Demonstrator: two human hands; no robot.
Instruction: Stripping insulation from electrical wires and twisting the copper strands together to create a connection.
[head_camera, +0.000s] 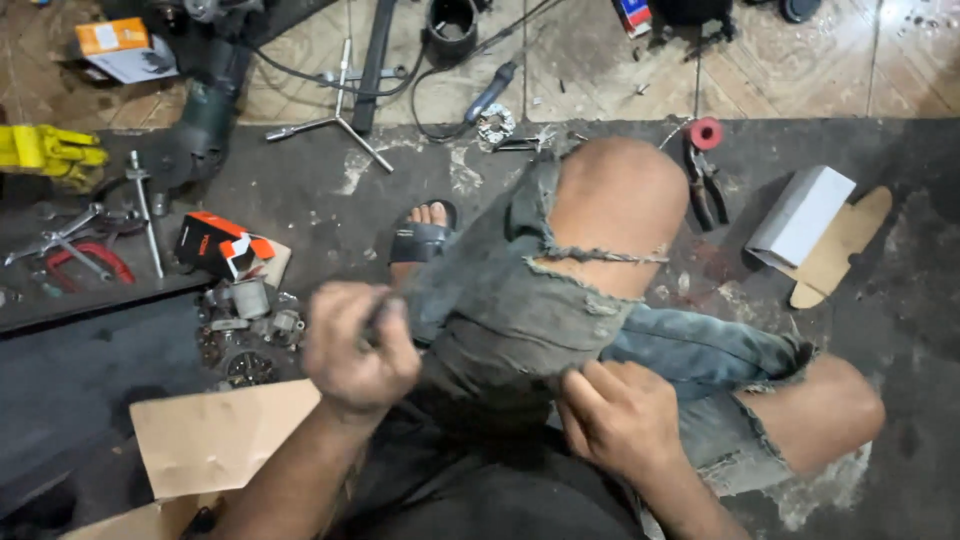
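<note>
I sit on a dark floor mat (330, 200) in torn denim shorts, one knee raised, a foot in a black sandal (420, 242). My left hand (355, 348) is closed in a fist next to my thigh, blurred; a thin dark object seems pinched in it but I cannot make it out. My right hand (625, 420) rests on the frayed hem of the shorts at my lap, fingers curled on the cloth. Metal motor parts (245, 330) lie just left of my left hand.
An orange and black box (215, 245) lies by the parts. Pliers (705, 185) and a red tape roll (706, 132) sit beyond my knee. A white box on cardboard (800, 215) lies right. Cross wrench (335, 120), grinder (195, 135), yellow tool (45, 150), cardboard (215, 435) are around.
</note>
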